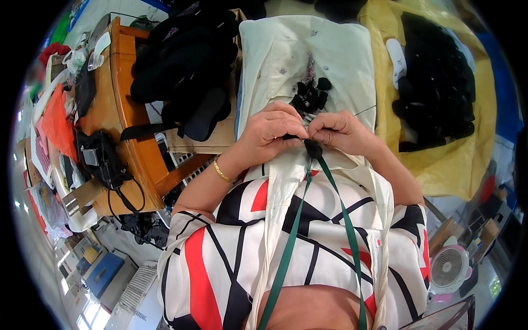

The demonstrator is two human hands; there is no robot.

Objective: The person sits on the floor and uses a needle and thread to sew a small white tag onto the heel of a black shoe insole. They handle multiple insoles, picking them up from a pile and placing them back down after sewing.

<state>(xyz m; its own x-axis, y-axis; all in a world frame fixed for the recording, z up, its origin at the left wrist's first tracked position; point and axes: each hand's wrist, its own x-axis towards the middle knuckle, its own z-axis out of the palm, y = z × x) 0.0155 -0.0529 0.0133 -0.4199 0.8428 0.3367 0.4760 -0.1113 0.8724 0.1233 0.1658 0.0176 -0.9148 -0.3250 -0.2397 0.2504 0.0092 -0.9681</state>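
My left hand (pixel 269 135) and my right hand (pixel 342 132) meet over the white cloth (pixel 258 60) in front of me, fingertips pinched close together. What they pinch is small and mostly hidden by the fingers; a bit of black shows beneath the left fingers. Just beyond the hands lies a cluster of small black pieces (pixel 309 98), with a small patterned strip (pixel 311 66) of pinkish bits further up. A dark oval piece (pixel 313 149) hangs right below the fingertips, on a green lanyard (pixel 342 206) around my neck.
At the left, dark shoe-shaped pieces (pixel 206 115) pile up beside a wooden table (pixel 124 71). A black bag (pixel 102 159) hangs near its edge. To the right, black pieces (pixel 437 88) and a white insole-shaped piece (pixel 396 63) lie on yellow sheeting (pixel 440 173). A fan (pixel 449 268) stands lower right.
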